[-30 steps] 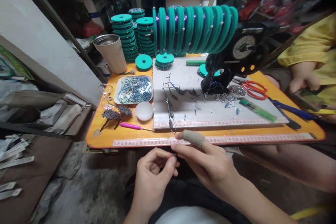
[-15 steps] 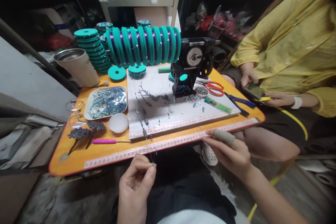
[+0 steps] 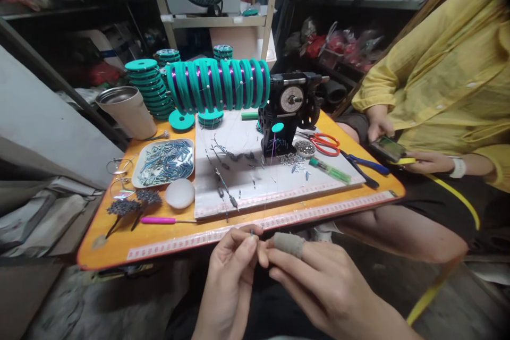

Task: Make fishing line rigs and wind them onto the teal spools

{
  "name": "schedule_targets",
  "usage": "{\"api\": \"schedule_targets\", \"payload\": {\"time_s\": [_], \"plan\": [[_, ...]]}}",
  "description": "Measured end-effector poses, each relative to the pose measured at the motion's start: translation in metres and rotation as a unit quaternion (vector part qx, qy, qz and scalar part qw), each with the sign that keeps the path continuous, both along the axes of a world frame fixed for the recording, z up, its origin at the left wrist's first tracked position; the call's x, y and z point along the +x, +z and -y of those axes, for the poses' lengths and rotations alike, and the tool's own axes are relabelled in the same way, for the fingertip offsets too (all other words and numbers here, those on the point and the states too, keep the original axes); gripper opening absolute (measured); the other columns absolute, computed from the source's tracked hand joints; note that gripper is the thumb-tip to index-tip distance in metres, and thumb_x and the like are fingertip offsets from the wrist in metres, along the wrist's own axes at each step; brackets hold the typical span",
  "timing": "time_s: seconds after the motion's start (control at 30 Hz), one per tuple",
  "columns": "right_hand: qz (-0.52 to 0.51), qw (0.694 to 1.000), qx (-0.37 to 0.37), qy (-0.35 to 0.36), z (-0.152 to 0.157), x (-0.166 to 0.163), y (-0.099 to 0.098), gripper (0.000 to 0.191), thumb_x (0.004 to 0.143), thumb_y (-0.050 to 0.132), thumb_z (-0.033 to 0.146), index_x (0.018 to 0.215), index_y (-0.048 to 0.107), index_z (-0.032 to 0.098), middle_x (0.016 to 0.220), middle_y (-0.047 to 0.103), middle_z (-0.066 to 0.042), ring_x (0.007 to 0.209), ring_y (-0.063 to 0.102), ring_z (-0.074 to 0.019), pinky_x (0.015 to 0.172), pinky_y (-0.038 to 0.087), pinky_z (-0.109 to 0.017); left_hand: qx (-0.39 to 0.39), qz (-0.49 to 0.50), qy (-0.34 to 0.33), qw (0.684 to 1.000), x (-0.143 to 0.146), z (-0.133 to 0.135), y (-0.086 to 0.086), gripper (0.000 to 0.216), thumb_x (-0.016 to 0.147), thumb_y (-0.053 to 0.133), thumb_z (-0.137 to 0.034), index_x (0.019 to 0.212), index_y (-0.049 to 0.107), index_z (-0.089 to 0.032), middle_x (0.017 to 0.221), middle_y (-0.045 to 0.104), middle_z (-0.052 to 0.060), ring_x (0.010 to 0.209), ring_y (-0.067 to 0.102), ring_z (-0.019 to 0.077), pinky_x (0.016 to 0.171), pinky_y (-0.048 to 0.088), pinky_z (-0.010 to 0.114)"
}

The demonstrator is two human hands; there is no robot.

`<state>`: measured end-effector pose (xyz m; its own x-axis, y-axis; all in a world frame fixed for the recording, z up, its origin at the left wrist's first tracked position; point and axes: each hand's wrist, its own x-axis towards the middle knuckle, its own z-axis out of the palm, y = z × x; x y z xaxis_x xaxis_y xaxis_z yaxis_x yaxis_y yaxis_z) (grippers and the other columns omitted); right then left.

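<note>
At the table's front edge, my left hand (image 3: pixel 233 268) is closed, thumb and forefinger pinching a small dark-blue piece (image 3: pixel 252 232), seemingly on a thin line. My right hand (image 3: pixel 322 276) has come up against it, with a grey-green wrap (image 3: pixel 289 244) round one finger. Its fingertips are drawn together at the left fingers; anything between them is too small to make out. Beyond the hands, fine lines with small dark weights (image 3: pixel 233 202) lie over the white board (image 3: pixel 255 199). Above stands a black winder (image 3: pixel 285 111) carrying a row of teal foam spools (image 3: pixel 217 85) with purple line.
On the orange table (image 3: pixel 95 223) are a tray of blue tubes (image 3: pixel 165 162), a white bowl (image 3: pixel 180 194), a pink-handled tool (image 3: pixel 159 220), red scissors (image 3: pixel 324 143), blue pliers (image 3: pixel 370 164) and a cup (image 3: pixel 126 111). A person in a yellow shirt (image 3: pixel 438 74) sits at the right, holding a phone (image 3: pixel 388 149).
My right hand has moved left from the table edge to meet my left hand, which has shifted slightly right. The view has tilted up a little, showing more of the fan.
</note>
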<state>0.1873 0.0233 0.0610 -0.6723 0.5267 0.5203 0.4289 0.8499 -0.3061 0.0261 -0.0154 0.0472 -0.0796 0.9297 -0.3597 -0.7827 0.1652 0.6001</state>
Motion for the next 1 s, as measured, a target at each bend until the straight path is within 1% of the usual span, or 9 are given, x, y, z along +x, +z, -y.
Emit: {"api": "schedule_targets", "payload": {"time_s": [0.1, 0.17, 0.4, 0.47, 0.57, 0.67, 0.73, 0.87, 1.0], "plan": [[-0.060, 0.992, 0.059, -0.092, 0.000, 0.017, -0.001, 0.041, 0.089, 0.056, 0.016, 0.131, 0.054, 0.014, 0.107, 0.067, -0.011, 0.086, 0.065, -0.0190, 0.074, 0.050, -0.031, -0.017, 0.037, 0.000, 0.999, -0.001, -0.005, 0.002, 0.007, 0.078, 0.071, -0.019, 0.076, 0.067, -0.014, 0.081, 0.069, 0.001, 0.046, 0.045, -0.0026, 0.072, 0.050, 0.014], [-0.100, 0.979, 0.096, -0.152, -0.001, 0.027, -0.004, 0.055, 0.085, 0.060, 0.010, 0.138, 0.048, 0.015, 0.111, 0.066, -0.011, 0.090, 0.064, -0.0198, 0.080, 0.050, -0.032, -0.034, 0.063, -0.010, 0.997, -0.002, -0.009, 0.002, 0.009, 0.077, 0.072, -0.018, 0.072, 0.066, -0.013, 0.080, 0.070, 0.003, 0.042, 0.040, -0.0038, 0.071, 0.050, 0.013], [-0.103, 0.977, 0.130, -0.133, -0.009, 0.033, -0.014, 0.063, 0.077, 0.066, 0.004, 0.135, 0.053, 0.024, 0.108, 0.069, -0.006, 0.086, 0.068, -0.0212, 0.077, 0.055, -0.033, -0.061, 0.175, -0.112, 0.976, 0.002, -0.021, 0.004, 0.009, 0.075, 0.071, -0.014, 0.071, 0.064, -0.012, 0.056, 0.057, -0.004, 0.040, 0.032, -0.0027, 0.069, 0.049, 0.018], [-0.106, 0.982, 0.104, -0.119, -0.015, 0.025, -0.010, 0.058, 0.079, 0.065, 0.004, 0.131, 0.056, 0.026, 0.099, 0.071, -0.004, 0.080, 0.069, -0.0180, 0.071, 0.056, -0.028, -0.032, 0.129, -0.100, 0.986, 0.001, -0.022, 0.005, 0.012, 0.076, 0.072, -0.017, 0.070, 0.061, -0.013, 0.053, 0.050, -0.005, 0.046, 0.038, 0.0005, 0.063, 0.045, 0.018], [-0.111, 0.989, 0.066, -0.066, -0.027, 0.007, -0.005, 0.051, 0.081, 0.062, 0.003, 0.127, 0.059, 0.025, 0.099, 0.070, -0.004, 0.082, 0.069, -0.0151, 0.073, 0.056, -0.024, 0.033, -0.083, -0.064, 0.994, -0.004, -0.020, 0.008, 0.019, 0.078, 0.071, -0.025, 0.071, 0.057, -0.015, 0.058, 0.046, -0.005, 0.055, 0.042, 0.0043, 0.055, 0.037, 0.016], [-0.091, 0.995, 0.043, -0.020, -0.042, -0.008, -0.005, 0.046, 0.085, 0.058, 0.004, 0.127, 0.058, 0.023, 0.117, 0.062, -0.009, 0.099, 0.064, -0.0174, 0.082, 0.055, -0.027, 0.074, -0.345, -0.036, 0.935, -0.011, -0.017, 0.010, 0.019, 0.084, 0.063, -0.029, 0.073, 0.055, -0.016, 0.066, 0.049, -0.003, 0.057, 0.040, 0.0057, 0.051, 0.033, 0.017], [-0.072, 0.996, 0.049, 0.005, -0.051, -0.013, -0.004, 0.041, 0.086, 0.057, 0.005, 0.124, 0.060, 0.022, 0.120, 0.058, -0.010, 0.103, 0.062, -0.0179, 0.084, 0.055, -0.028, 0.089, -0.456, -0.027, 0.885, -0.016, -0.016, 0.011, 0.018, 0.087, 0.058, -0.029, 0.074, 0.055, -0.017, 0.070, 0.051, -0.001, 0.060, 0.045, 0.0079, 0.053, 0.037, 0.018], [-0.066, 0.992, 0.086, 0.058, -0.067, -0.017, 0.010, 0.034, 0.085, 0.056, 0.003, 0.113, 0.063, 0.019, 0.118, 0.057, -0.011, 0.105, 0.058, -0.0205, 0.087, 0.053, -0.032, 0.143, -0.576, -0.025, 0.804, -0.028, -0.016, 0.017, 0.013, 0.089, 0.052, -0.022, 0.077, 0.055, -0.019, 0.071, 0.053, -0.001, 0.065, 0.052, 0.0109, 0.060, 0.043, 0.021], [-0.069, 0.986, -0.049, 0.143, -0.073, -0.030, 0.029, 0.023, 0.089, 0.044, 0.004, 0.104, 0.056, 0.017, 0.121, 0.052, -0.013, 0.115, 0.053, -0.0190, 0.092, 0.050, -0.031, 0.206, -0.686, -0.011, 0.698, -0.040, -0.020, 0.024, 0.010, 0.086, 0.054, -0.012, 0.080, 0.057, -0.020, 0.073, 0.058, -0.001, 0.067, 0.052, 0.0118, 0.064, 0.041, 0.024]]}}
